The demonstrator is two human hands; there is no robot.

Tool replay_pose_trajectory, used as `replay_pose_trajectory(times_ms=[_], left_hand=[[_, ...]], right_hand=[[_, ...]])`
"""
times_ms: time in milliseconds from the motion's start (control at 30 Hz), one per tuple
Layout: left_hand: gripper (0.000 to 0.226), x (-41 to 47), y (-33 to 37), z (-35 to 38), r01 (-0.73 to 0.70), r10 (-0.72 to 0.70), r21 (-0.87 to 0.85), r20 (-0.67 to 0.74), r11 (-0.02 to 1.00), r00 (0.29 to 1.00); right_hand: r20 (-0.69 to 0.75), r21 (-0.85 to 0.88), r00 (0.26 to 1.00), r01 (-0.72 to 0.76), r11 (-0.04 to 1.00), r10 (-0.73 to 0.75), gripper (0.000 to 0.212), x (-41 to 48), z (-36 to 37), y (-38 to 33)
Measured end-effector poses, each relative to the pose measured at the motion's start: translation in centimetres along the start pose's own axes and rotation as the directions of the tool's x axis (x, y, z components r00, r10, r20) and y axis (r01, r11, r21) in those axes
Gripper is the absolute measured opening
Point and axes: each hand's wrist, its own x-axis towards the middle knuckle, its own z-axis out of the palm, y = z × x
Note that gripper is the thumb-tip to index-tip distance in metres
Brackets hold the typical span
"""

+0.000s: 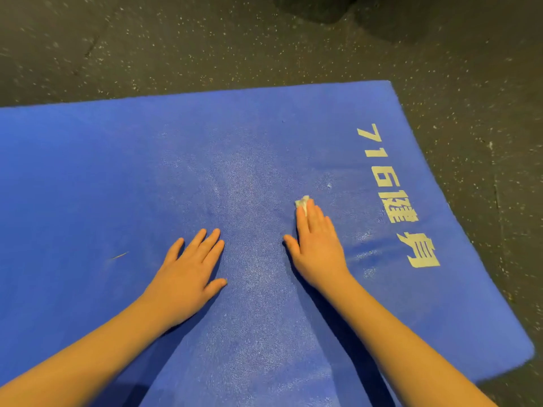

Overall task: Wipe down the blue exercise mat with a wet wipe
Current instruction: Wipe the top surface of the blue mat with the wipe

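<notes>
The blue exercise mat (123, 177) lies flat on the floor and fills most of the view, with pale printed characters near its right edge. My right hand (317, 245) presses flat on the mat with straight fingers, and a small white wet wipe (302, 201) shows under and just past its fingertips. My left hand (188, 271) rests palm down on the mat to the left, fingers spread, holding nothing. A shiny damp patch runs down the mat between and beyond the two hands.
Dark speckled rubber floor (205, 48) surrounds the mat on the far and right sides. A dark object (317, 7) sits at the top edge of the view, beyond the mat. A thin pale scratch or fibre (120, 255) marks the mat left of my left hand.
</notes>
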Motion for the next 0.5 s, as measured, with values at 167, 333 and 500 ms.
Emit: replay_pose_trajectory(times_ms=[167, 333, 500], left_hand=[[0.085, -1.9, 1.2, -0.5, 0.037, -0.031, -0.078, 0.079, 0.996, 0.996], [0.101, -3.7, 2.0, -0.6, 0.096, -0.076, -0.118, 0.157, 0.988, 0.985], [0.101, -4.7, 2.5, -0.3, 0.132, -0.105, -0.147, 0.178, 0.980, 0.978]], right_hand=[[-0.079, -0.100, 0.991, 0.103, 0.990, -0.111, 0.066, -2.3, -1.8, 1.1], [-0.022, -0.051, 0.946, 0.322, 0.945, -0.324, 0.059, -1.2, -3.1, 3.1], [0.169, -0.100, 0.933, 0.338, 0.936, -0.319, 0.053, 0.5, -3.1, 3.9]])
